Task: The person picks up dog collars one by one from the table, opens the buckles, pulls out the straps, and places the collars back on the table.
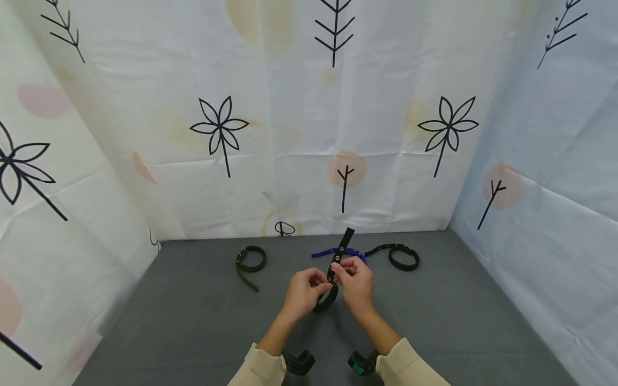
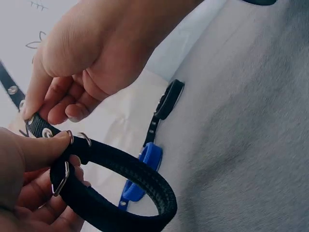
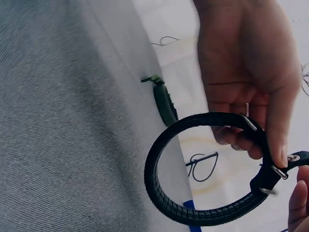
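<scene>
Between both hands a black collar (image 1: pixel 324 306) with metal eyelets is held off the table, its strap end pointing up and away. My left hand (image 1: pixel 303 290) pinches it between thumb and fingers by the buckle (image 2: pixel 61 179) and metal loops. Farther along the strap, my right hand (image 1: pixel 358 283) pinches the eyelet section, clear in the left wrist view. The collar's closed loop (image 3: pixel 157 193) hangs below the fingers in the right wrist view. Part of the strap is hidden behind the fingertips.
On the grey table (image 1: pixel 203 332) a dark green collar (image 1: pixel 248 281) lies coiled at left. Beyond the hands is a blue collar (image 1: pixel 322 252), partly covered by the held strap. Another black collar (image 1: pixel 404 268) lies to its right. Printed fabric walls (image 1: pixel 289 187) stand around the table.
</scene>
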The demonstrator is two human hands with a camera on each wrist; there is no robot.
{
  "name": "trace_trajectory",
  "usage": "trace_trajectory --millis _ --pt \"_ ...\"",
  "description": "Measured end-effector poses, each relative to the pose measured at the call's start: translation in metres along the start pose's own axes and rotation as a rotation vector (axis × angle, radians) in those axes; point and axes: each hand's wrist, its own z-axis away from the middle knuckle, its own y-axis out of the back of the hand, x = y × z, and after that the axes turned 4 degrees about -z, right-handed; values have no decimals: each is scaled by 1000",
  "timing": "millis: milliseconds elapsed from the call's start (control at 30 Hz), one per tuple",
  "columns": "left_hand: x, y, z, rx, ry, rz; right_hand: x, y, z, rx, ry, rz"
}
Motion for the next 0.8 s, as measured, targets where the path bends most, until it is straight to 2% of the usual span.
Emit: trace_trajectory --millis 100,200,400,600,767,800 --pt "-4 -1 1 -52 1 73 0 2 -4 18 -101 -84" --pt "-6 -2 1 -89 9 133 2 3 -7 34 -152 -113" --pt "-7 -4 2 -137 15 235 5 4 -9 51 -172 -147" --pt "3 -3 3 -103 60 379 2 4 -7 36 -167 -124" --pt "21 9 9 -61 143 515 -3 6 -5 -54 -102 -110" --pt "20 9 8 -56 159 538 -5 7 -5 -80 -88 -108"
